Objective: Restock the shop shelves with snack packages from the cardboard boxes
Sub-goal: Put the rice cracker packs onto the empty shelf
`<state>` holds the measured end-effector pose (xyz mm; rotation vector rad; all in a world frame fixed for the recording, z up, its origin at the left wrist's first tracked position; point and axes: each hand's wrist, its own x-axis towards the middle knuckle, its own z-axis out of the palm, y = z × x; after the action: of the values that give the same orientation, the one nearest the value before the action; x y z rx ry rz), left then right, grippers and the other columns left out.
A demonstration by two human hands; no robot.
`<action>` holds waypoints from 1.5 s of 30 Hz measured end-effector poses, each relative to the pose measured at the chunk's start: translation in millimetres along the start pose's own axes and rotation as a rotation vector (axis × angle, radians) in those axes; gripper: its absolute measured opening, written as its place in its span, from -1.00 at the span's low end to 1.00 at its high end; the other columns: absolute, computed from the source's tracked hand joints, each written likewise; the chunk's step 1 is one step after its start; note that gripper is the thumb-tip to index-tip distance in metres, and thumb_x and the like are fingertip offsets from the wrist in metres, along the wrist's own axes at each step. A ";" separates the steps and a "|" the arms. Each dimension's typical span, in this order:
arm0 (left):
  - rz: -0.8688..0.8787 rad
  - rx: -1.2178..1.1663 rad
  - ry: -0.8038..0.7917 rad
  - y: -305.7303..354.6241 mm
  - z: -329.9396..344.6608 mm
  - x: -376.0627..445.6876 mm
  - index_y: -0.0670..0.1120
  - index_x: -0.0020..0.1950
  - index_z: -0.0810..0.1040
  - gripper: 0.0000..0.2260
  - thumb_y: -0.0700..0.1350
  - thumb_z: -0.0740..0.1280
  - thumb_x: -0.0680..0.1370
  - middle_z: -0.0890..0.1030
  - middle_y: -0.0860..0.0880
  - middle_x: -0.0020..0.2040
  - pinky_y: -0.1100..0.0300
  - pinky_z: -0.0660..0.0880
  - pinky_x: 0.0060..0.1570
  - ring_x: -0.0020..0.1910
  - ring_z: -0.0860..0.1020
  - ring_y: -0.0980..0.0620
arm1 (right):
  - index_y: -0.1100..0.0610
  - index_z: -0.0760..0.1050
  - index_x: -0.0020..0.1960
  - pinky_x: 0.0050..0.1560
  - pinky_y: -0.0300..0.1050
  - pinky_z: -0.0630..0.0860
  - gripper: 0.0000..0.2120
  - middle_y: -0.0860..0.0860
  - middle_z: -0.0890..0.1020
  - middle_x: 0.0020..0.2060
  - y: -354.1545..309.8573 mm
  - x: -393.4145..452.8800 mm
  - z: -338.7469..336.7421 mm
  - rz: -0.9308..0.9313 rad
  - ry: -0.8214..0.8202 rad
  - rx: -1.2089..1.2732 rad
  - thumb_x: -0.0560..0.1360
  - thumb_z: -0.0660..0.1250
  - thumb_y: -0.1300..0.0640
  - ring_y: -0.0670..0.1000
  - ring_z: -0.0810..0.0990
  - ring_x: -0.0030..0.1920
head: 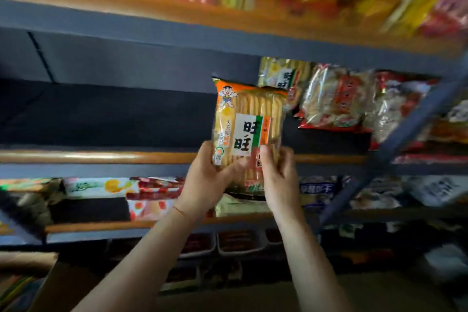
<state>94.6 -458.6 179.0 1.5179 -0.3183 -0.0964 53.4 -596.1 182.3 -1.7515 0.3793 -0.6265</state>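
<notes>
An orange and clear pack of rice crackers [249, 119] with a cartoon boy on it stands upright in front of the middle shelf [101, 157]. My left hand [209, 180] grips its lower left corner and my right hand [278, 175] grips its lower right side, thumb across the front. The pack's bottom edge is hidden behind my fingers. A like pack [283, 75] stands on the same shelf just behind and to the right, beside several red cracker bags [334, 99].
The middle shelf's left part is dark bare board. The shelf above [177, 10] carries yellow and red bags. The lower shelf [157, 223] holds mixed snack packs. A blue diagonal brace [395, 144] crosses the rack at right. Low at the far left shows a cardboard box edge [25, 261].
</notes>
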 end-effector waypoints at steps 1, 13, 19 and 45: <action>0.012 0.013 0.006 4.5 16.8 10.5 -0.03 0.14 0.45 -0.52 0.14 0.51 0.35 0.70 0.03 -0.02 0.17 0.64 -0.10 -0.06 0.69 0.13 | 0.06 0.41 0.15 -0.24 -0.32 0.51 -0.78 -0.09 0.63 -0.15 4.1 11.0 -17.3 -0.018 0.009 0.017 0.60 0.29 -0.04 -0.25 0.60 -0.25; 0.056 0.059 0.113 -5.9 127.2 139.5 0.09 0.10 0.50 -0.86 -0.05 0.39 0.57 0.69 0.06 0.03 0.01 0.63 0.09 0.02 0.68 0.08 | 0.07 0.47 0.30 0.06 -0.30 0.38 -0.72 -0.09 0.57 0.11 44.5 129.5 -103.2 -0.098 -0.145 -0.273 0.60 0.30 0.18 -0.15 0.51 0.10; 0.122 0.342 0.220 -13.6 140.2 170.8 0.06 0.16 0.45 -0.77 0.14 0.33 0.60 0.66 0.10 -0.04 -0.05 0.62 0.02 -0.06 0.65 0.09 | 0.05 0.41 0.37 -0.16 -0.27 0.44 -0.62 0.02 0.56 0.17 46.0 174.8 -96.8 -0.033 -0.205 -0.276 0.57 0.33 0.05 0.02 0.58 0.02; -0.037 0.293 0.172 -28.1 146.6 222.5 -0.04 0.37 0.37 -0.71 -0.03 0.29 0.67 0.60 0.08 0.00 -0.12 0.62 0.00 0.00 0.62 -0.04 | 0.03 0.25 0.50 -0.27 -0.32 0.37 -0.49 -0.11 0.40 0.14 55.1 218.1 -81.7 -0.001 -0.336 -0.137 0.59 0.29 0.08 -0.09 0.50 -0.04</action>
<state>272.0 -659.1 186.5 1.8093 -0.1714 0.0546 184.1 -796.5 190.4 -1.9472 0.1906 -0.3028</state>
